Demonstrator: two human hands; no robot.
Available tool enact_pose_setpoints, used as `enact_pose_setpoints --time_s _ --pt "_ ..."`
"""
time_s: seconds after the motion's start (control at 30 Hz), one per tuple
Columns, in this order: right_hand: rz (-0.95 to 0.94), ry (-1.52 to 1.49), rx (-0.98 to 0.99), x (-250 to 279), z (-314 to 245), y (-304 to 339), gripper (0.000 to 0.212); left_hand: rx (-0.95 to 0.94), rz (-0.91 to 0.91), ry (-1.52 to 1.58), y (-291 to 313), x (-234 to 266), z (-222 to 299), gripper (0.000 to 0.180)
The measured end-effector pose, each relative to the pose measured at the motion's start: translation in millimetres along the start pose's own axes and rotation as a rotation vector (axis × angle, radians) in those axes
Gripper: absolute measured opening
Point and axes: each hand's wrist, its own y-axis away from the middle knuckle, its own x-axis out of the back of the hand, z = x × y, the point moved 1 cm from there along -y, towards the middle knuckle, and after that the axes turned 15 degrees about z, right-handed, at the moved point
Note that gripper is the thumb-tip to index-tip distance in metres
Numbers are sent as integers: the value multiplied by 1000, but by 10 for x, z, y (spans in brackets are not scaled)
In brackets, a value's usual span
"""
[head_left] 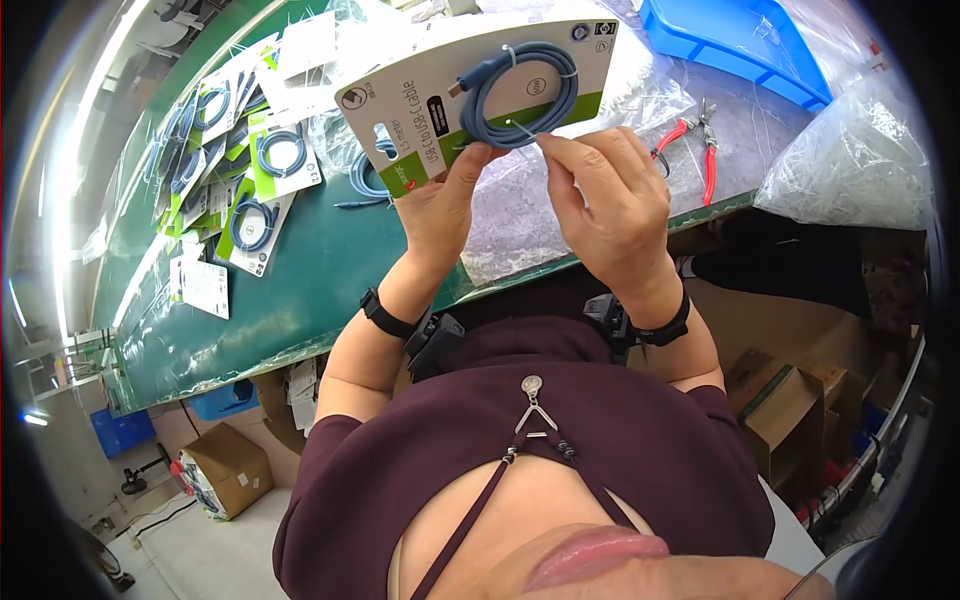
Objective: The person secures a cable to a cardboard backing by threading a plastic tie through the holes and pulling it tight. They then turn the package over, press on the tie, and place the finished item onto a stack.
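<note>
My left hand (440, 212) grips the lower edge of a white and green backing card (400, 112), its fingers partly hidden behind the card. A coiled blue USB cable (568, 92) is fastened to the card's face by thin clear ties. My right hand (618, 200) is closed in a pinch at the lower edge of the coil, holding the end of a thin white plastic tie (520, 128) that comes out through it. Beside my right hand, red-handled cutting pliers (710, 170) lie on the table with their jaws pointing away.
Carded blue cables (255, 225) lie heaped on the green table (310, 290) at the left. A blue plastic bin (690, 50) stands at the far right, near a clear bag of plastic ties (850, 165). Cardboard boxes (785, 410) sit below the table on the right.
</note>
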Motion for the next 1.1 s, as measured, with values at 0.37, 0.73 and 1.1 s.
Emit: enact_pose_setpoints --time_s 0.37,0.73,1.1 --pt "-27 22 -30 -43 19 14 22 -186 -50 -133 24 127 -45 30" --pt "-33 -5 -43 -25 12 7 20 -540 -173 -600 -13 195 6 29" --pt "33 -231 -233 -7 -10 191 27 -1095 -456 -542 -113 26 205 33"
